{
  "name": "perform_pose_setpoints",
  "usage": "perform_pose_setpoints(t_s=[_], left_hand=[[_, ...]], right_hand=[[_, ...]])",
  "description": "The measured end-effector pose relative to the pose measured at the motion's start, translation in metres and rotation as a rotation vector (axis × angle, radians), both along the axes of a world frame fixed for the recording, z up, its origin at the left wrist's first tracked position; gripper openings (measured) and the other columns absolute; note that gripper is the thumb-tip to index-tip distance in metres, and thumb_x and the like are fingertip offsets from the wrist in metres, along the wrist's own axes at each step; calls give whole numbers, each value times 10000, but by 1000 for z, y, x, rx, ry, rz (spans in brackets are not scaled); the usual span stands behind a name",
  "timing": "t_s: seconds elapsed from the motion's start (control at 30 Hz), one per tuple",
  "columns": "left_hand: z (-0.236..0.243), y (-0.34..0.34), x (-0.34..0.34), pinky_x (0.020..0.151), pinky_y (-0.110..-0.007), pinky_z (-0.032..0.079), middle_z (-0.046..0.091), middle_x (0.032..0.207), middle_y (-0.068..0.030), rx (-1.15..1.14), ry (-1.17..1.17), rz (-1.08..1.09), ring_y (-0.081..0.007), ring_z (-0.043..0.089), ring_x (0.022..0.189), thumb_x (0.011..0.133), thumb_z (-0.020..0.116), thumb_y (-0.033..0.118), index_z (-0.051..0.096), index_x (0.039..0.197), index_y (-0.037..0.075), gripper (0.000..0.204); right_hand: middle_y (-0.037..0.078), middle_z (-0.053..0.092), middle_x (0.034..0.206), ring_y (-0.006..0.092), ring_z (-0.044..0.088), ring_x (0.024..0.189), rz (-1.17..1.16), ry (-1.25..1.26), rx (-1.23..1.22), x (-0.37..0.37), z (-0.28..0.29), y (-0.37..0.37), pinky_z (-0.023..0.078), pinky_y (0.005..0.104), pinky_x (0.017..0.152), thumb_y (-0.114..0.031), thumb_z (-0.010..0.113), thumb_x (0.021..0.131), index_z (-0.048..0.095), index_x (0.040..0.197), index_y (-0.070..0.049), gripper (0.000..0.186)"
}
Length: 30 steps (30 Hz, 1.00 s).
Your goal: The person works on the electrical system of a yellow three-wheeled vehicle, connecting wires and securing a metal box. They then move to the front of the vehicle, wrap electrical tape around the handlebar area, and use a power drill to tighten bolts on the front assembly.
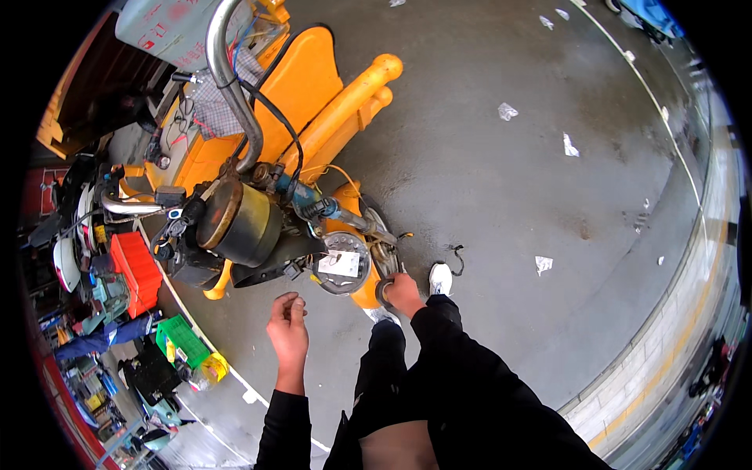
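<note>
A yellow three-wheeled vehicle (329, 102) with chrome handlebars (235, 102), a rusty blue steering column (325, 205) and a dark drum-shaped housing (239, 223) fills the upper left. At its front is a round grey housing (345, 282) with a white rectangular label. My right hand (403, 294) is closed on a dark round ring, possibly a tape roll (383, 293), beside the yellow front fender (364, 294). My left hand (287, 333) is raised lower left of the round housing, fingers loosely bent, holding nothing visible. My white shoes (440, 278) stand below the front wheel.
Grey pavement (517, 188) with paper scraps (570, 145) extends right to a pale kerb (650, 368). At left are a red crate (135, 270), a green basket (182, 341), a yellow container (210, 370) and parked scooters (74, 251). A grey box (164, 31) sits on the vehicle.
</note>
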<state>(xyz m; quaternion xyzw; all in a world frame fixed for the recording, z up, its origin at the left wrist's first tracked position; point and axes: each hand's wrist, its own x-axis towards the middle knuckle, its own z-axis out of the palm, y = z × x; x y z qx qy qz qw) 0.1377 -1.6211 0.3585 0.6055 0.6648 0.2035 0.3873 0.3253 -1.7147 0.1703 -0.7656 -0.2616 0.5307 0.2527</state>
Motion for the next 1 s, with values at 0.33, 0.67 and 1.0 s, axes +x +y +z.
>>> perform_pose_setpoints(t_s=[0.33,0.67,1.0], left_hand=[[-41,34,75,562,-246,463,678,734,-70,-37,-119,228,-101,618,638,912,640,110,644,903,-33,143],[-18,38,27,637,-408,536,610,972,-162,324,541,-162,-279,644,760,806,716,87,579,1133,19,361],[-51,71,1,688,-427,533,633,882,-116,620,557,-367,-335,624,803,777,642,9,641,861,46,92]], right_hand=[[292,667,928,443,649,917,84,24,-53,-21,-56,60,507,470,802,-228,635,807,646,1036,42,354],[287,665,994,445,628,988,-3,-39,-24,-30,-47,67,492,458,845,-201,650,786,605,1042,44,357],[48,600,658,137,527,530,-92,367,-98,-5,-8,26,408,313,462,-310,743,843,660,839,30,351]])
